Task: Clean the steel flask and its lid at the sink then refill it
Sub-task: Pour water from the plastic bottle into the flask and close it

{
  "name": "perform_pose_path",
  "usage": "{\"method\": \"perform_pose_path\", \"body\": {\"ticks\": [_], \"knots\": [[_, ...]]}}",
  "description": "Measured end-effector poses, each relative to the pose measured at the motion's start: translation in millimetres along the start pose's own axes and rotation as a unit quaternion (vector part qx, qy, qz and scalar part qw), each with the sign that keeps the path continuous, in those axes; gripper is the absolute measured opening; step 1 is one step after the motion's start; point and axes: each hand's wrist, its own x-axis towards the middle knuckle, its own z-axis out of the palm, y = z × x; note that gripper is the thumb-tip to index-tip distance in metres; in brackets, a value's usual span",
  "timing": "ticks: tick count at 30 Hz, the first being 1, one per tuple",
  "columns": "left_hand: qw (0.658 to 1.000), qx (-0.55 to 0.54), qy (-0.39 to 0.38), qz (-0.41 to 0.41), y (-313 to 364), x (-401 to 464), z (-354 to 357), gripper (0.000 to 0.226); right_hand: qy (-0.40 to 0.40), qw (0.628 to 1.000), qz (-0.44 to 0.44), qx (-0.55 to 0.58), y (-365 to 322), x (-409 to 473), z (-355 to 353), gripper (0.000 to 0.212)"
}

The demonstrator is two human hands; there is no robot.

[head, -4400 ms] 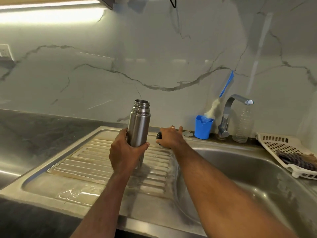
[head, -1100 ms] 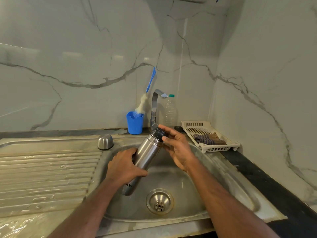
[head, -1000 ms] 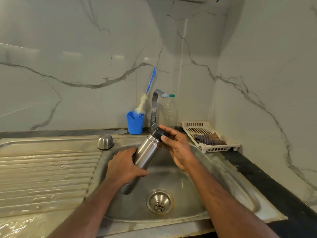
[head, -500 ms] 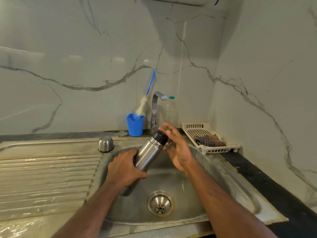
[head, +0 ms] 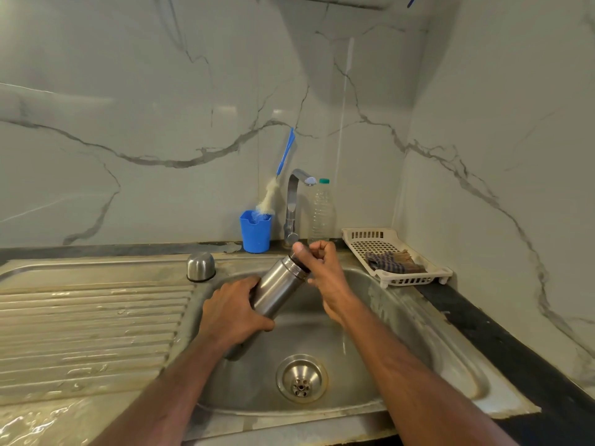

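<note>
- The steel flask (head: pixel 279 288) is tilted over the sink basin (head: pixel 402 333), mouth up toward the tap (head: pixel 294 204).
- Left hand (head: pixel 231 313): fingers wrapped around its body.
- Right hand (head: pixel 322 272): fingers clenched on the black stopper (head: pixel 301 263).
- The steel lid (head: pixel 201 266) stands on the sink rim.

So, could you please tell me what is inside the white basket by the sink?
A checked cloth lies in the white basket, bunched with something brown. Anything beneath them is covered.
</note>
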Motion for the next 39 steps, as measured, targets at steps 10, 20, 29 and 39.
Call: {"method": "perform_pose_path", "body": {"ticks": [10,20,29,39], "knots": [[1.0,-0.023,-0.003,-0.01,-2.9,0.7,-0.5,0.089,-0.035,0.992,0.011,0.123,3.4,1.4,-10.5,0.038],[0.999,-0.037,-0.035,-0.003,-4.1,2.9,4.4,0.09,-0.106,0.973,0.047,0.202,4.5,2.7,-17.3,0.042],[0.997,-0.068,-0.048,-0.007,-4.5,3.5,2.1,0.096,-0.022,0.99,0.024,0.139,0.4,0.4,-6.5,0.048],[0.949,-0.279,-0.147,0.011,-0.3,-2.1,-3.1,0.079,-0.209,0.953,0.009,0.221,-13.7,-7.2,-20.9,0.05]]}}
